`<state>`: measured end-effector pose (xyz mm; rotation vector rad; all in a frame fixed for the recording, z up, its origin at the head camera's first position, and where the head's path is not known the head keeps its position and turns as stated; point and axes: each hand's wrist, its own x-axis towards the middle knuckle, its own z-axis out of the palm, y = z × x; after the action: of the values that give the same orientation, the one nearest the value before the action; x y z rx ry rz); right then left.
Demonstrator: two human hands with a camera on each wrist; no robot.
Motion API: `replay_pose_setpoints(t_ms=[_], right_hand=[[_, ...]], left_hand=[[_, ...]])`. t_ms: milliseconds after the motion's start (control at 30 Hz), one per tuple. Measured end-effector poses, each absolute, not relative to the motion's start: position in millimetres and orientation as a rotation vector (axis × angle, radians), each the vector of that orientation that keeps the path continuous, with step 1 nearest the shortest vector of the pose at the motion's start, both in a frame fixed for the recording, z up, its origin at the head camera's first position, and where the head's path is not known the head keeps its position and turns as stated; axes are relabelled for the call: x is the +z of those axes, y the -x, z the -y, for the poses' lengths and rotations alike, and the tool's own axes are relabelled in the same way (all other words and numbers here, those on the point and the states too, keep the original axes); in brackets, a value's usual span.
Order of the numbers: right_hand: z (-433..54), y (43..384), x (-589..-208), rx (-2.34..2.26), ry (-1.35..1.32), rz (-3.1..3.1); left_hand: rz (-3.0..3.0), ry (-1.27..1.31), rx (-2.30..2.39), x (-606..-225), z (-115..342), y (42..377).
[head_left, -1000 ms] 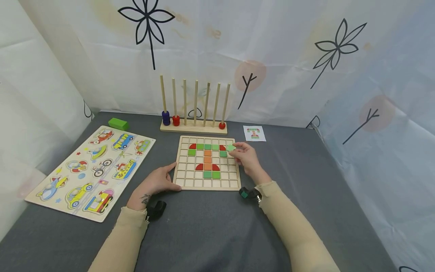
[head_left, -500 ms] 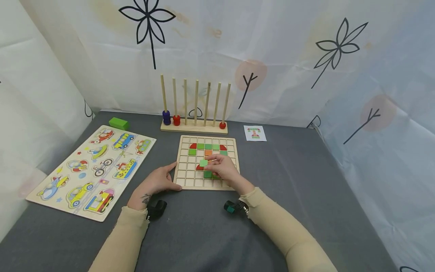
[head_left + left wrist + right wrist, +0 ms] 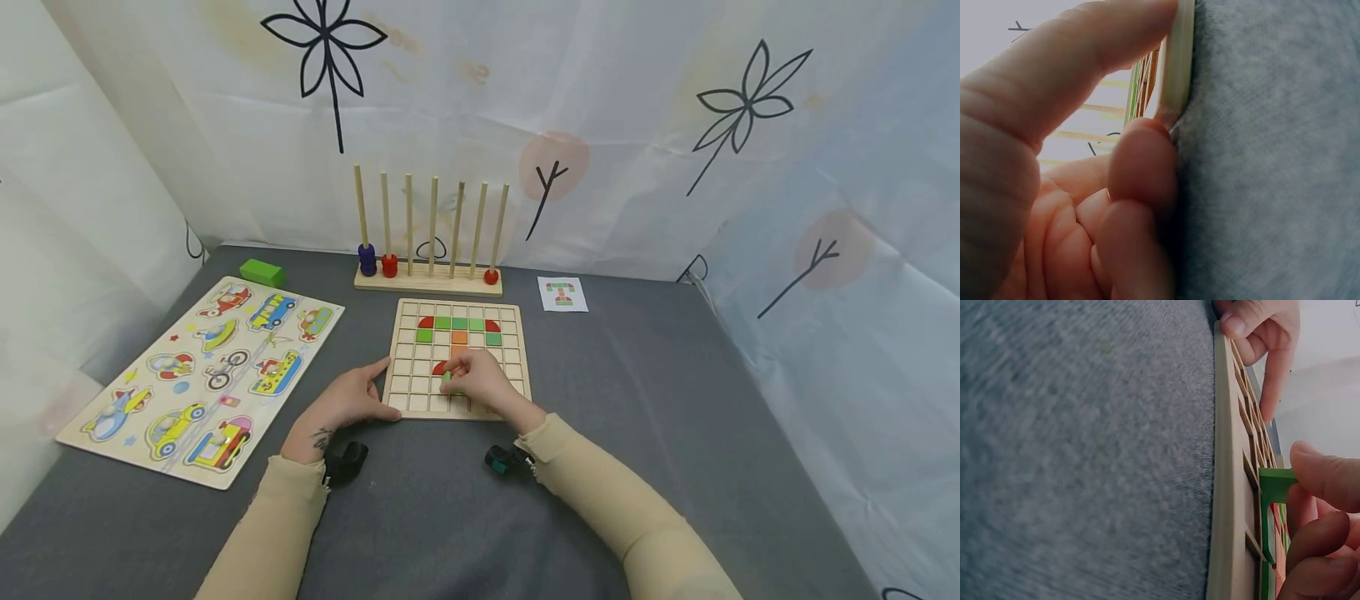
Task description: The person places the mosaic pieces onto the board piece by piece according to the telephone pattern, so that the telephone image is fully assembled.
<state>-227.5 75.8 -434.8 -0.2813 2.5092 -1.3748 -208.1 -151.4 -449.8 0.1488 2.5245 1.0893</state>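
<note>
A wooden grid board [image 3: 408, 367] lies in the middle of the table, with red, green and orange tiles forming a pattern. At its near-left corner rests my left hand [image 3: 345, 406], the thumb against the near edge and a straight index finger along the left side; the left wrist view shows the other fingers bent beside the corner. My right hand [image 3: 483, 382] pinches a small green square tile [image 3: 1277, 484] between thumb and fingers. This tile stands on edge, close over the grid in the lower rows, beside a red quarter-round tile [image 3: 439, 367]. My right hand hides the nearby tiles.
A vehicle puzzle board [image 3: 206, 379] lies on the left, a green block [image 3: 262, 273] behind it. Behind the grid stands a wooden peg rack [image 3: 427, 283] with blue and red beads. A pattern card [image 3: 562, 294] lies at the back right. Fabric walls enclose the grey table.
My right hand has carried the green tile from the grid's upper right to its lower middle, and the tile has turned from flat to upright. My left hand has stayed put.
</note>
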Motion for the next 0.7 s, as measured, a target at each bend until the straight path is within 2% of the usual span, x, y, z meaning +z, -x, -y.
replay_pose_setpoints(t_ms=[700], right_hand=[[-68.3,227.5,-427.1,-1.098,0.334,-2.633]], left_hand=[[-2.509,-0.141,1.109,-449.5,151.8,207.7]])
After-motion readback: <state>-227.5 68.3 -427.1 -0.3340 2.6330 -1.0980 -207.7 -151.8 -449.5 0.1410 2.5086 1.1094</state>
